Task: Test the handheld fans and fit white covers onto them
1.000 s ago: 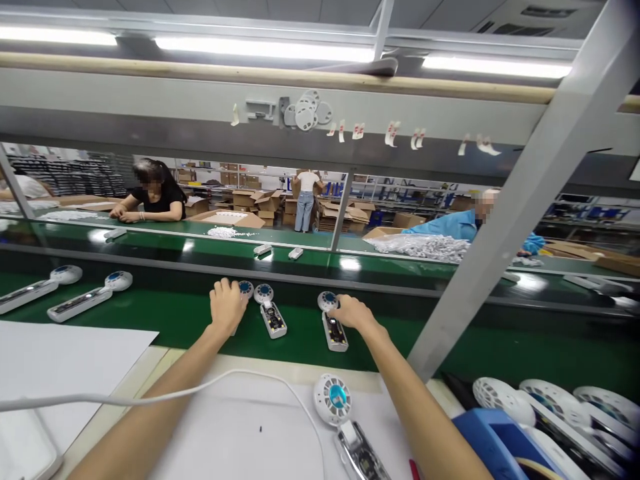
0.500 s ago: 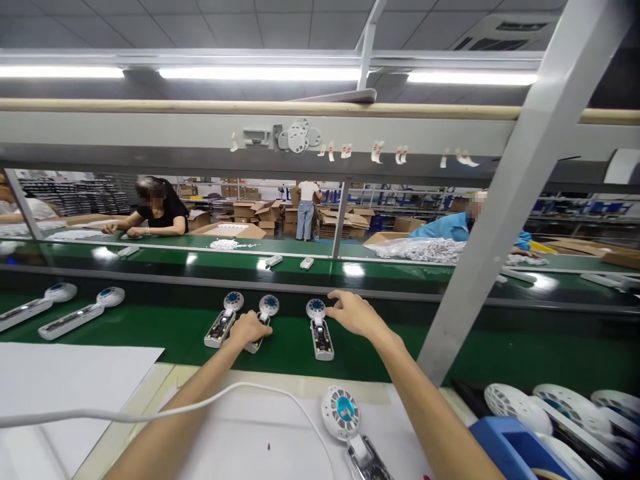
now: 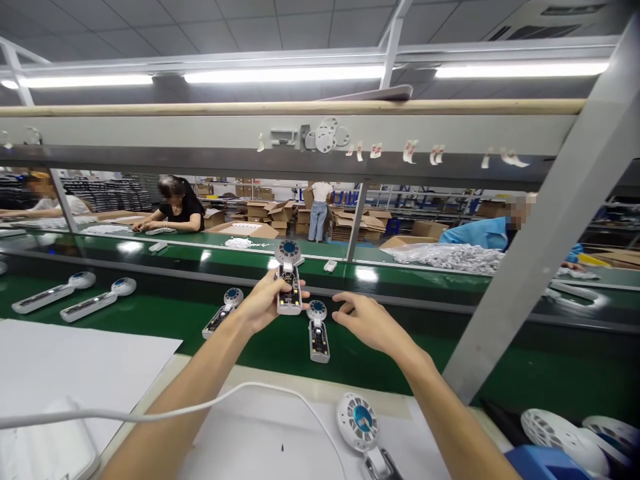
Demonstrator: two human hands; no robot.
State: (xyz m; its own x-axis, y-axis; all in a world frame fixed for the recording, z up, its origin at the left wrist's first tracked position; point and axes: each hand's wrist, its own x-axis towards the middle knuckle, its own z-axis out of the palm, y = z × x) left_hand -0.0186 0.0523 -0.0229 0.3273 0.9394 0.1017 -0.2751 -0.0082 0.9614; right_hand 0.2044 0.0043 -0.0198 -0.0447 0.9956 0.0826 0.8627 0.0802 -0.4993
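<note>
My left hand [image 3: 263, 303] grips a white handheld device [image 3: 289, 283] above the green conveyor belt. It has a round slotted head with a blue centre and an open handle showing a circuit board. My right hand [image 3: 367, 320] hovers open, fingers apart and curved, just right of a second such device [image 3: 319, 337] lying on the belt. Left of my left hand lies another open-handled device [image 3: 220, 317], partly covered by my wrist. On the white work surface below, a further device [image 3: 358, 421] rests with its head up and its handle cut off by the frame.
A white cable [image 3: 210, 403] crosses over my left forearm. Two closed-handled devices [image 3: 100, 303] lie on the belt at left. A slanted metal post [image 3: 530, 220] stands at right, near a blue bin [image 3: 543, 463]. Co-workers sit across the line.
My left hand has lifted one device off the belt, raising it up and to the right. My right hand stays beside the other device. The camera view has turned somewhat left.
</note>
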